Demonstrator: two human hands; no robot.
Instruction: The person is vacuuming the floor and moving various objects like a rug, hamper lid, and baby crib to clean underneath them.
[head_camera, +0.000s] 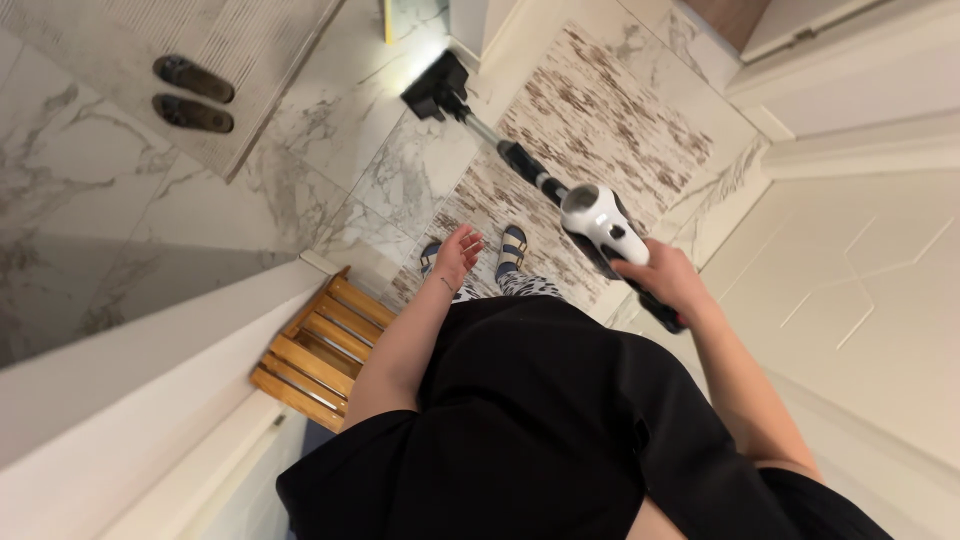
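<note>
The right hand (668, 280) is closed around the handle of a white and black cordless stick vacuum cleaner (598, 225), arm stretched forward and down; the vacuum's thin tube runs away from the body to its black floor head (437, 87), which sits on the white marble floor tiles (330, 130) just past the far edge of a brown and cream mottled rug (610, 120). The left hand (457, 252) hangs free in front of the black shirt, fingers loosely spread and slightly curled, gripping nothing; it hovers above the person's feet in blue strapped sandals (513, 245), which stand on the near part of the rug.

To the left a slatted wooden bath mat (320, 350) lies against a white ledge, close beside the left elbow; to the right, white cabinet panels (860, 270) stand near the right forearm, so the standing space is a narrow lane; ahead the tiles open wider.

A pair of dark slippers (192, 95) rests on a pale ribbed mat (250, 50) at the far left, well apart from the floor head.
</note>
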